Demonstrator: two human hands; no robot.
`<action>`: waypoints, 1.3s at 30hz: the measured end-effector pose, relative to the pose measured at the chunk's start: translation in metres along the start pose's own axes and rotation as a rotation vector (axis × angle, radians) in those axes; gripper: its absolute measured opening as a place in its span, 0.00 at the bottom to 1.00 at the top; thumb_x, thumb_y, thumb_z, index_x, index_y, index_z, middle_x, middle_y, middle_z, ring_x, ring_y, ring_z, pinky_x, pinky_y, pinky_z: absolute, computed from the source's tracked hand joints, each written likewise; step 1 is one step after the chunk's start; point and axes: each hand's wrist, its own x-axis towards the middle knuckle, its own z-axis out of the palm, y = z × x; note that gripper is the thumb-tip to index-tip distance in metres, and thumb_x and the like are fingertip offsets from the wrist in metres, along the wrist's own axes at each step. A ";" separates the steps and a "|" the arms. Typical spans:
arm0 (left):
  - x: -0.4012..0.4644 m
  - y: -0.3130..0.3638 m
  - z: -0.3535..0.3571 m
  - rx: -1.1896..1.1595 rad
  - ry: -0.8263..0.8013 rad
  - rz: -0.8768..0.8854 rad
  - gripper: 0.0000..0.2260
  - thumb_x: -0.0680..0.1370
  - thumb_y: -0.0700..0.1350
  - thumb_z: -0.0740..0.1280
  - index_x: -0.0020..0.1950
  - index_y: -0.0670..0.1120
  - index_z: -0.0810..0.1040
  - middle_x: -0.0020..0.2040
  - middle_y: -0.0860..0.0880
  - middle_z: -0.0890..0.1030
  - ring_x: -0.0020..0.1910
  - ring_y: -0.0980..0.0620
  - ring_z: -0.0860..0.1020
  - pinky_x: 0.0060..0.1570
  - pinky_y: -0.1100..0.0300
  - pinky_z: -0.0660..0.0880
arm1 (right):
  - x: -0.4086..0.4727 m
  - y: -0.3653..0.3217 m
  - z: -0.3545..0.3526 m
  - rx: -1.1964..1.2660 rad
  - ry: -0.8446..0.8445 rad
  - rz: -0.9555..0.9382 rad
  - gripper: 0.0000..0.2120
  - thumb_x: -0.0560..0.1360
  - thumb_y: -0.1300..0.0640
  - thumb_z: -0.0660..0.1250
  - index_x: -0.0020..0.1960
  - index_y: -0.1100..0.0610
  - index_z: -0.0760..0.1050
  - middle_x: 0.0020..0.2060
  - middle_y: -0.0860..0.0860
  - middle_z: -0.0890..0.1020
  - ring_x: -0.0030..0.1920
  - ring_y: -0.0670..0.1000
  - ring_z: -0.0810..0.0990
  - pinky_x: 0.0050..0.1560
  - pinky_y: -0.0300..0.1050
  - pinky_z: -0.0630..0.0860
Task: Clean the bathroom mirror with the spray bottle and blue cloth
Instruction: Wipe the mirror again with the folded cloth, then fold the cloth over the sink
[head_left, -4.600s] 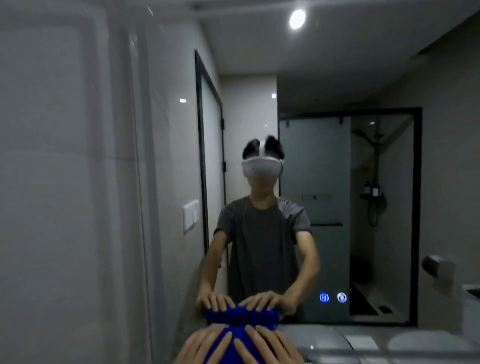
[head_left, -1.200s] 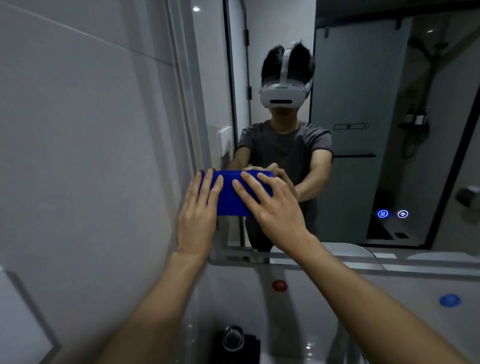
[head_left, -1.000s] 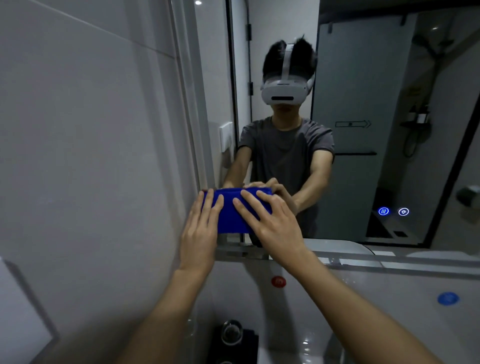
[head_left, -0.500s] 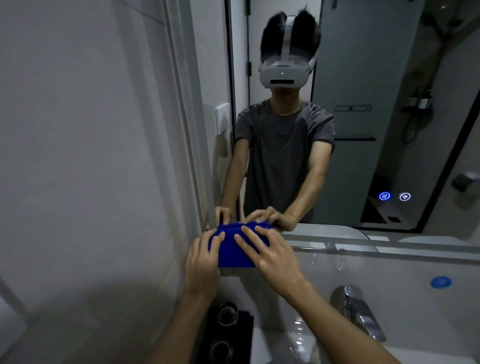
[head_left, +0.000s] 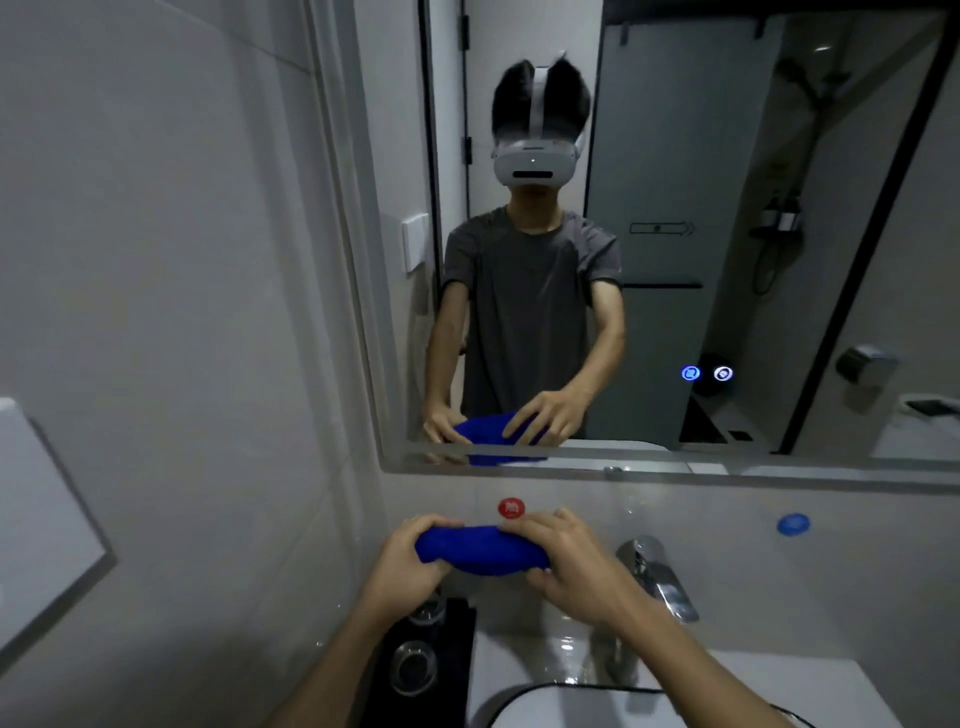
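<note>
The blue cloth (head_left: 480, 550) is bunched into a roll in front of the wall, below the mirror's lower edge. My left hand (head_left: 408, 564) grips its left end with curled fingers. My right hand (head_left: 569, 558) grips its right end. The bathroom mirror (head_left: 727, 260) fills the upper right and reflects a person holding the cloth. No spray bottle is in view.
A chrome tap (head_left: 657, 574) stands right of my hands over a white basin (head_left: 524, 699). A black holder with two glasses (head_left: 415, 670) sits at the lower left. Red (head_left: 511, 508) and blue (head_left: 793, 524) round marks are on the wall under the mirror. A grey tiled wall (head_left: 182, 312) is on the left.
Both hands have come down off the mirror glass with the cloth, past its lower edge. Flat pressing fingers have curled round the cloth, bunching it into a roll.
</note>
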 end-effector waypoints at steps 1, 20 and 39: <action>-0.004 0.010 0.001 -0.058 -0.037 -0.024 0.24 0.64 0.40 0.67 0.50 0.67 0.80 0.49 0.60 0.85 0.52 0.58 0.83 0.54 0.62 0.77 | -0.012 -0.003 -0.010 0.074 0.009 0.029 0.27 0.72 0.56 0.65 0.71 0.46 0.71 0.63 0.44 0.78 0.58 0.46 0.74 0.62 0.40 0.68; -0.115 0.170 0.112 -0.814 -0.144 -0.541 0.15 0.79 0.53 0.66 0.55 0.42 0.83 0.44 0.42 0.85 0.40 0.51 0.81 0.37 0.58 0.73 | -0.199 0.008 -0.103 1.479 0.099 0.688 0.16 0.80 0.49 0.63 0.57 0.61 0.79 0.44 0.59 0.85 0.41 0.54 0.83 0.34 0.45 0.77; -0.200 0.210 0.171 -0.746 -0.237 -0.535 0.22 0.71 0.45 0.77 0.63 0.44 0.78 0.51 0.42 0.85 0.46 0.51 0.81 0.43 0.58 0.73 | -0.293 0.034 -0.079 1.281 0.059 0.871 0.20 0.77 0.39 0.66 0.54 0.54 0.83 0.47 0.53 0.87 0.49 0.55 0.86 0.53 0.54 0.81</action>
